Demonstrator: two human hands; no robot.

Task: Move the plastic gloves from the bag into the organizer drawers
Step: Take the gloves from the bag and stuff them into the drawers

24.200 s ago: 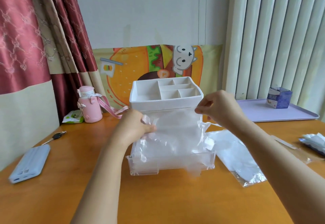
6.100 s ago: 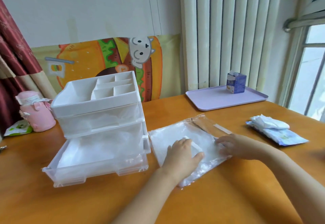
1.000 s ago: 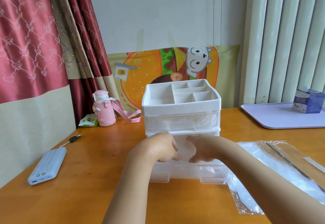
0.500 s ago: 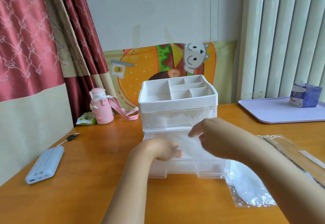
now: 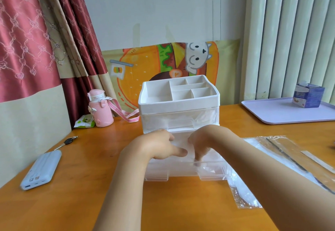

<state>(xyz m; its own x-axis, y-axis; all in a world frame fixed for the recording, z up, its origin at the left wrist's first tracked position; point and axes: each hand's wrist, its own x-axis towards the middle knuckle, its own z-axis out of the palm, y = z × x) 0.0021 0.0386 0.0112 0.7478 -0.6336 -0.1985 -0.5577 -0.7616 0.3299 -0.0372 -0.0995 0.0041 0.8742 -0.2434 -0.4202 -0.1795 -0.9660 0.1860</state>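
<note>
We see a white organizer point(image 5: 178, 104) on the worktop point(image 5: 87, 200). Its clear bottom drawer point(image 5: 181, 172) is pulled out, with thin see-through gloves point(image 5: 208, 169) inside. The top drawer point(image 5: 181, 122) is shut. The clear bag point(image 5: 282, 151) lies flat just beside it.

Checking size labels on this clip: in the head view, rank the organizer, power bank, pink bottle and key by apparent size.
1. organizer
2. power bank, though it lies nearer the camera, so its lead over the bottle is unsure
3. pink bottle
4. key
</note>
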